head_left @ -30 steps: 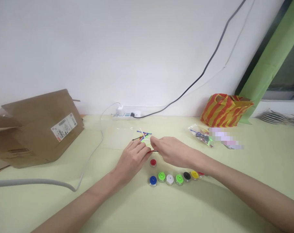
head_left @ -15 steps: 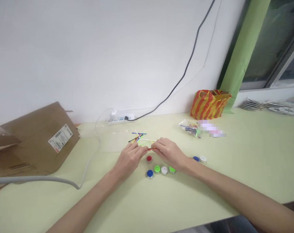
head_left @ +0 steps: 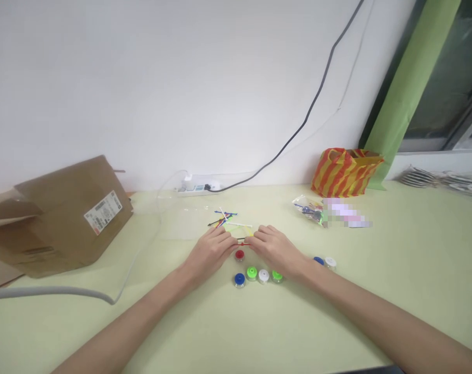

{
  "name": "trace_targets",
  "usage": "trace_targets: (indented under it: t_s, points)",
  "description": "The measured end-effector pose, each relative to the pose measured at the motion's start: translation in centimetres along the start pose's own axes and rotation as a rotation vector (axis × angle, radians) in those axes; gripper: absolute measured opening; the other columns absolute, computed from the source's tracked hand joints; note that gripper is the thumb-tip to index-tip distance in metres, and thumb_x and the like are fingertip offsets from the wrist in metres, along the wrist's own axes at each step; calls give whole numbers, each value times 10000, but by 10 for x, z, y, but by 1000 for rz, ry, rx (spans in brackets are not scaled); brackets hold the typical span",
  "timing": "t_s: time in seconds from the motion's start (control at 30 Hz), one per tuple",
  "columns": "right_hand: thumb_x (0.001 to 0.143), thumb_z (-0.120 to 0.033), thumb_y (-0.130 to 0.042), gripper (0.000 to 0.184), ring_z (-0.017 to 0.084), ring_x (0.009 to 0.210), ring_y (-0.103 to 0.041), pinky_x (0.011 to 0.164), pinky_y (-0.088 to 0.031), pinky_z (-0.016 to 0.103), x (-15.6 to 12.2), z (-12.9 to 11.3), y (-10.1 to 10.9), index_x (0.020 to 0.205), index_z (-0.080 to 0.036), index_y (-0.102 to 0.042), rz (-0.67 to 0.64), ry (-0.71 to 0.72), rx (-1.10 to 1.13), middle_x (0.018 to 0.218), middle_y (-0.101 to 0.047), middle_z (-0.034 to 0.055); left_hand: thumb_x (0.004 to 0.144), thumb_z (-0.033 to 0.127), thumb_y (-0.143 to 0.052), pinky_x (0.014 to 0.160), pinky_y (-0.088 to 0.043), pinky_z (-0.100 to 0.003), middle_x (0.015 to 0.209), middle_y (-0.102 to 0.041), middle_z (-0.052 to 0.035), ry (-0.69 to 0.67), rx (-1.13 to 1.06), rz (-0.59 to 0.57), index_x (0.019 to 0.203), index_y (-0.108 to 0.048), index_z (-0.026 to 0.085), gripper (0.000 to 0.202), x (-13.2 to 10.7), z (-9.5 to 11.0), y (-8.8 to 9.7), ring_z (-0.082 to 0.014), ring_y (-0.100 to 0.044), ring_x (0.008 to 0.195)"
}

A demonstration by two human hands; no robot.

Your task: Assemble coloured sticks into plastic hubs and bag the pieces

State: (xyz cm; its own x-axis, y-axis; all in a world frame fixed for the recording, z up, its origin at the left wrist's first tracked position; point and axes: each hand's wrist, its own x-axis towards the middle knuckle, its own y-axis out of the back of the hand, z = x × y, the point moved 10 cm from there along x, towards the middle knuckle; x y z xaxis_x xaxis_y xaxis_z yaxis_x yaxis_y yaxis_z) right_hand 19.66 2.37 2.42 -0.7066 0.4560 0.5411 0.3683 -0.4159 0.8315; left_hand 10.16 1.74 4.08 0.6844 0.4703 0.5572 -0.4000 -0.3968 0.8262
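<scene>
Between my two hands a thin red plastic stick [head_left: 242, 244] is stretched sideways, low over the table. My left hand [head_left: 209, 253] pinches its left end, and my right hand [head_left: 278, 250] pinches the right end. A dark thin piece shows just behind it; whether it is held too, I cannot tell. Close below the fingers sits a small clear piece with a red cap [head_left: 239, 254]. Nearer to me stand similar pieces with a blue cap [head_left: 239, 279], a white cap [head_left: 263, 275] and green caps [head_left: 252, 272]. Beyond my fingers lies a loose pile of coloured arrow-tipped sticks [head_left: 225, 218].
A cardboard box [head_left: 64, 218] stands on the left, with a grey cable [head_left: 64, 292] before it. A power strip [head_left: 199, 188] lies by the wall. At the back right are a striped bag [head_left: 347, 174] and a clear packet [head_left: 309, 209]. Another white-capped piece [head_left: 330, 263] lies beyond my right wrist.
The camera view has shifted slightly. The red stick now shows lower and straighter between my fingers, with a dark piece visible behind it. Both hands keep their pinch.
</scene>
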Motion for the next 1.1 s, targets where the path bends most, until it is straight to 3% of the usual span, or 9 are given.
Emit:
trace_targets:
  t_s: [0.37, 0.53, 0.8, 0.97, 1.1]
  points:
    - [1029, -130, -473, 235, 190, 810, -466, 765, -350, 318, -4, -3, -4, 884, -183, -651, -6, 48, -1, 746, -598, 37, 1050, 215, -431, 798, -439, -332, 858, -693, -39, -2, -57, -111, 986, -706, 206, 283, -3, -5, -6, -180, -589, 848]
    - [1045, -191, -483, 214, 197, 871, -477, 825, -358, 334, -4, 3, -3, 979, -182, -686, -30, 58, 48, 784, -616, 42, 1050, 228, -441, 811, -447, -341, 933, -707, -50, -22, -74, -136, 1167, -705, 238, 289, -8, -8, -15, -191, -590, 900]
    - [1051, -206, -471, 272, 190, 858, -470, 800, -359, 330, -5, 7, 2, 1182, -241, -706, -2, 57, 173, 823, -615, 44, 1036, 181, -452, 806, -440, -338, 858, -669, -41, -39, -52, -109, 1191, -696, 244, 296, -8, -6, -10, -187, -565, 859]
    - [1054, -228, -469, 290, 190, 832, -463, 755, -352, 327, -5, 8, 3, 1123, -252, -749, 30, 22, 230, 831, -626, 57, 1024, 168, -471, 805, -435, -337, 879, -664, -45, -86, -20, -146, 1172, -686, 219, 266, -10, 0, -14, -189, -555, 869]
    - [1038, -222, -507, 267, 190, 825, -464, 735, -342, 326, -5, 9, 2, 1089, -255, -767, 36, 16, 244, 834, -634, 62, 1009, 154, -501, 823, -444, -331, 901, -675, -44, -108, -55, -98, 1213, -666, 219, 271, -7, 3, -10, -188, -565, 892]
